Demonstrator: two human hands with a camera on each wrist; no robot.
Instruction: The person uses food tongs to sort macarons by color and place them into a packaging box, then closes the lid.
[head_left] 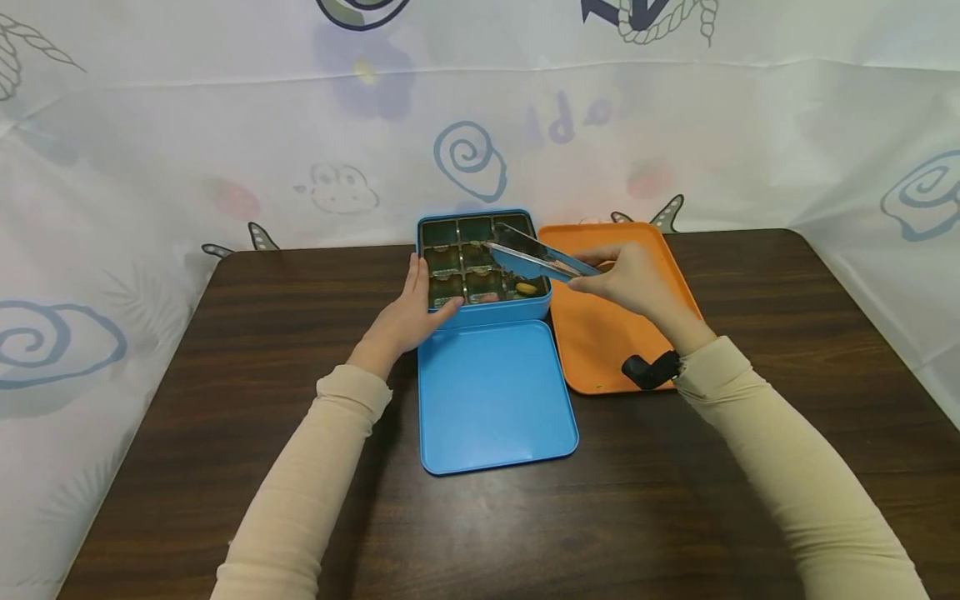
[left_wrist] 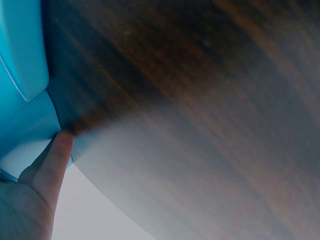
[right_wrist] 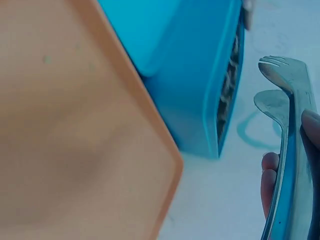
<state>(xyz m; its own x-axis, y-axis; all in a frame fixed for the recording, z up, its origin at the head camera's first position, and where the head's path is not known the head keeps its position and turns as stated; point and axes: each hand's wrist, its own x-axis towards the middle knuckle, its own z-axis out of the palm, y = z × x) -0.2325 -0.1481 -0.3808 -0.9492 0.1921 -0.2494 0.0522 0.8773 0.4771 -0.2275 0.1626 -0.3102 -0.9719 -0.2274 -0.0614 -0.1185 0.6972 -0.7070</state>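
Head view, left third: white printed curtain [head_left: 150, 150] with spiral and leaf motifs as backdrop; dark wooden table [head_left: 225, 375] runs across the lower frame. A beige sleeve comes in from the bottom left.

Left of centre: left hand [head_left: 408, 317] lies flat against the left wall of the blue box [head_left: 487, 312], fingers straight, thumb along the near edge. Not gripping, only pressing on it. Left wrist view confirms this: one fingertip [left_wrist: 60, 145] touches blue metal at the left edge of the frame, bare table filling the rest.

Centre: blue box sits upper middle of the table, divided into small compartments [head_left: 476, 258]. Small items lie in several cells; a yellow piece [head_left: 527, 288] in the near right cell is the only one clear enough to note. Blue lid [head_left: 495, 400] lies flat just below the box, touching its near side.

Right of centre: metal tongs [head_left: 536, 254] angle up-left over the box's right-hand cells, tips above the compartments. Right hand [head_left: 633, 279] pinches the tongs at their rear end, fingers curled round them. Right wrist view shows the two tong tips [right_wrist: 280, 82] slightly apart, nothing visible between them.

Right: orange tray [head_left: 600, 350] just beside the box, under the right hand. A black wrist strap [head_left: 651, 369] at the cuff.
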